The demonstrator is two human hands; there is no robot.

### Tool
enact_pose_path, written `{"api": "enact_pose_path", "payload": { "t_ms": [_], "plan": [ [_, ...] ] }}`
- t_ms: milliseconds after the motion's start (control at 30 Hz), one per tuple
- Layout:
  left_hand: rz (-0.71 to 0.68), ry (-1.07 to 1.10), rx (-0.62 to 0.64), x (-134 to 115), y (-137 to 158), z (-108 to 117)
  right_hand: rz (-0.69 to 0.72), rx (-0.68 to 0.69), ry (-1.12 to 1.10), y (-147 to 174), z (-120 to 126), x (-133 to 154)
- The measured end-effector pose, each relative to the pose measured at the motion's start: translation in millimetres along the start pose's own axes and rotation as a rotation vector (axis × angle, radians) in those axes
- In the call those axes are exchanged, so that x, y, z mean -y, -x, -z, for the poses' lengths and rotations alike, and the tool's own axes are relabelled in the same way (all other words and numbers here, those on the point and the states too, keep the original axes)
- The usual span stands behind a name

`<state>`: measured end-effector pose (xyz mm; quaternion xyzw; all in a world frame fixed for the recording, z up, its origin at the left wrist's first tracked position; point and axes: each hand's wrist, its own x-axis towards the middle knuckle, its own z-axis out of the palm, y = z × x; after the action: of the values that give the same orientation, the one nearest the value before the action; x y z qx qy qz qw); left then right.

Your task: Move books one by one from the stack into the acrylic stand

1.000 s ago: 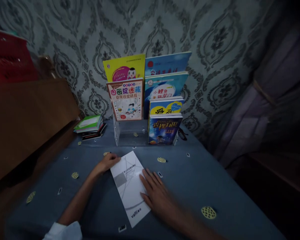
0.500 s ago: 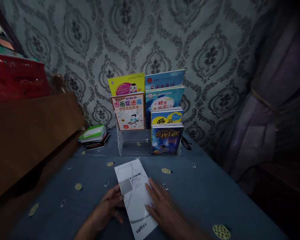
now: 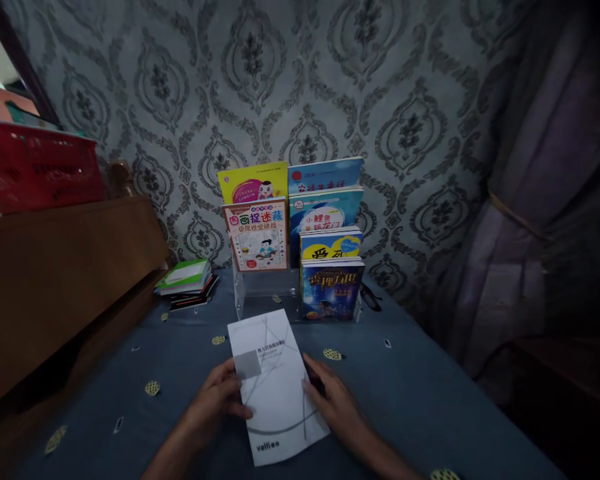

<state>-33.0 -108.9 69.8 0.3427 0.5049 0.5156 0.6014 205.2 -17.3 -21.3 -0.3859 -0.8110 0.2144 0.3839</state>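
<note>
A thin white booklet [image 3: 275,393] with a grey square and dark lettering on its cover is held upright-facing before me. My left hand [image 3: 217,400] grips its left edge, thumb lying at the front and fingers along the side. On the right edge my right hand [image 3: 333,400] closes with the thumb in front and the other fingers beside and behind. Just beyond the booklet's top stands a clear acrylic rack [image 3: 265,307]. It bears a yellow book [image 3: 253,179], a picture-puzzle book [image 3: 258,237], blue books [image 3: 325,175] and a dark blue book [image 3: 333,290].
A small stack of books with a green one [image 3: 183,277] on top lies left of the rack. Dark glasses [image 3: 371,298] rest to its right. A wooden headboard [image 3: 70,267] with a red basket [image 3: 45,167] borders the left; a tied curtain [image 3: 510,267] hangs right.
My right hand has gone from lying flat across the booklet to gripping its right edge. The booklet has turned a little straighter, and the view has tilted up slightly.
</note>
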Motion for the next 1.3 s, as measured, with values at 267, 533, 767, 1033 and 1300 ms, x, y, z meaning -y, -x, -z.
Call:
{"api": "enact_pose_path", "payload": {
  "t_ms": [267, 533, 767, 1033, 1300],
  "plan": [
    [-0.248, -0.242, 0.010, -26.6, -26.8, 5.0, -0.018, -0.026, -0.246, -42.6, 26.4, 42.9],
    [-0.718, -0.522, -0.077, -106.5, -72.9, -1.9, 0.176, -0.239, -0.163, -121.7, 60.1, 73.7],
    [-1.072, -0.535, -0.130, -190.2, -119.7, -18.0, 0.351, -0.427, -0.057, -217.9, 96.0, 95.3],
    [-1.088, -0.453, -0.127, -203.5, -162.2, -12.9, 0.354, -0.456, 0.007, -256.2, 91.7, 85.8],
    [-1.073, -0.461, -0.113, -195.8, -176.3, -6.3, 0.308, -0.399, 0.066, -259.6, 86.8, 73.0]
  ]
}}
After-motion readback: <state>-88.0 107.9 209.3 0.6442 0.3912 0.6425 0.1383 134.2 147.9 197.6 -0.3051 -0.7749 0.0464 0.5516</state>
